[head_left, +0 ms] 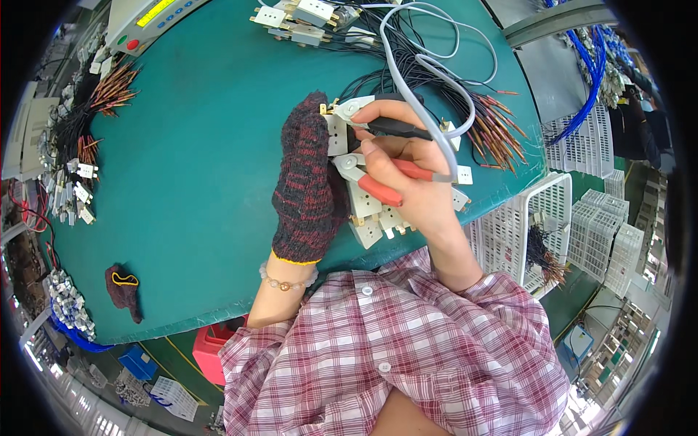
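Note:
My left hand [305,174], in a dark knitted glove with a yellow cuff edge, is closed on a white block [337,135] with small holes and a brass terminal at its top; the glove hides part of the grip. My bare right hand [411,160] is wrapped round two plier-shaped clips. The black-handled clip [396,126] has its jaws at the brass terminal. The red-handled clip [378,189] has its jaws by the block's lower end; whether they touch is hidden. A grey cable [407,80] loops over my right hand. More white blocks [366,203] lie just below.
Black leads [443,80] with copper-coloured ends spread at the right, and white blocks [309,18] lie at the far edge. A meter [149,29] stands far left, near bundled leads [94,94]. A loose glove [125,291] lies near left. White baskets [552,203] stand beyond the right edge.

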The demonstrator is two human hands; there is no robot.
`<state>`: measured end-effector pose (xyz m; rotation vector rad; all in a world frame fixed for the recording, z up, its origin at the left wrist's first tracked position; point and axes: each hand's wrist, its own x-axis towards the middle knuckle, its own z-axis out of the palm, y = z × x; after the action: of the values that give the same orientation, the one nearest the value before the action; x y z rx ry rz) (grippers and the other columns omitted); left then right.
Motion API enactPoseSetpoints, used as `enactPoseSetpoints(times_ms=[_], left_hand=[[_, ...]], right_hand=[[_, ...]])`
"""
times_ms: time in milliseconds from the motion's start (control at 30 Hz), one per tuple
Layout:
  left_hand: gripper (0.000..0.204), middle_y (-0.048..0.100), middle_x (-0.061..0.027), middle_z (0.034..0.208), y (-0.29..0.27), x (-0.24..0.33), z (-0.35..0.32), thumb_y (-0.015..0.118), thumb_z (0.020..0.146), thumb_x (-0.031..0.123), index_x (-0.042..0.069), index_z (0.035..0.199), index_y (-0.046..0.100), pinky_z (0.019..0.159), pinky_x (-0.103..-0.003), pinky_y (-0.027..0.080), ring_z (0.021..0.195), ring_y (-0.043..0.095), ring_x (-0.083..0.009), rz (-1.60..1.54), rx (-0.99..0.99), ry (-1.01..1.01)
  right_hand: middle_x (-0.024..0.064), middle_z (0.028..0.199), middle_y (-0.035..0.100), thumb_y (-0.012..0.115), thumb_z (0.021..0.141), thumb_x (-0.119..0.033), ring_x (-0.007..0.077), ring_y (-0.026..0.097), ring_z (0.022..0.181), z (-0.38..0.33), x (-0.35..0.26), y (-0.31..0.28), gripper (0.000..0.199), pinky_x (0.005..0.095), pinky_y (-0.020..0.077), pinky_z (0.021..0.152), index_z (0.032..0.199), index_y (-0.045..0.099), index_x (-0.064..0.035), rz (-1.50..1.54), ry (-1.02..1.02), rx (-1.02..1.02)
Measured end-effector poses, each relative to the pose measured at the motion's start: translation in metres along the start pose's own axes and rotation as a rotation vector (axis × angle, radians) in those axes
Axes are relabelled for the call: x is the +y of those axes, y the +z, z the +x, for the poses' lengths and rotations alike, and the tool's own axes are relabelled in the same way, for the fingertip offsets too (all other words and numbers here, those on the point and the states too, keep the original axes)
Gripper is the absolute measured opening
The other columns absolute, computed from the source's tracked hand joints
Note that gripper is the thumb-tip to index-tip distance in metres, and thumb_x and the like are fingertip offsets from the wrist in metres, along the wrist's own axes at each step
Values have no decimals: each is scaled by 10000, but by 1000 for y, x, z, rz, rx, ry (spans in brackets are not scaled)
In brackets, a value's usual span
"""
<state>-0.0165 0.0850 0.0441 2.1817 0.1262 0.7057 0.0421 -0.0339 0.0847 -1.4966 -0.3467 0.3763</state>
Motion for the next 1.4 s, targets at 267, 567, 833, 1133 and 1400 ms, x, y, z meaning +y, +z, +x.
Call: enactPoseSetpoints(times_ms=[267, 567, 833, 1133, 1400], left_hand=[[590, 567, -186, 1175, 0, -1, 0, 491, 751, -144, 71, 1299, 454, 740, -348, 505, 901, 615, -349, -44, 10, -50], [579, 532, -187, 1231, 2, 4, -3, 504, 755, -151, 60, 1292, 460, 827, -339, 483, 1029, 580, -336, 169, 3, -19], [411, 490, -83, 1231, 10, 0, -8, 454, 961, 306, 87, 1308, 429, 955, -329, 404, 1108, 499, -184, -636, -40, -388], [410, 497, -89, 1268, 9, -4, 1, 477, 952, 266, 73, 1310, 427, 986, -340, 410, 1159, 494, -210, -1672, 25, -826], [402, 476, -107, 1303, 10, -16, -8, 417, 974, 243, 37, 1319, 416, 1001, -332, 382, 1176, 475, -208, -1158, 18, -360]], right_hand=[[55, 991, 567, 531, 821, 50, 93, 592, 798, 2, 6, 1, 240, 220, 470, 733, 1055, 540, -1, 35, -6, 11], [54, 1001, 541, 524, 807, 59, 85, 555, 780, 2, 8, 1, 240, 214, 475, 718, 1040, 546, 5, 44, -39, 1], [49, 982, 558, 521, 816, 61, 63, 541, 738, 0, 5, 0, 244, 207, 458, 682, 1054, 535, 8, 46, -30, 3], [39, 958, 572, 542, 820, 46, 53, 581, 701, 3, 8, -2, 260, 191, 440, 621, 1075, 535, 0, 85, -40, -5], [45, 1059, 577, 552, 800, 44, 90, 613, 806, 2, -1, -1, 209, 247, 509, 793, 1006, 573, 23, 87, 18, -3]])
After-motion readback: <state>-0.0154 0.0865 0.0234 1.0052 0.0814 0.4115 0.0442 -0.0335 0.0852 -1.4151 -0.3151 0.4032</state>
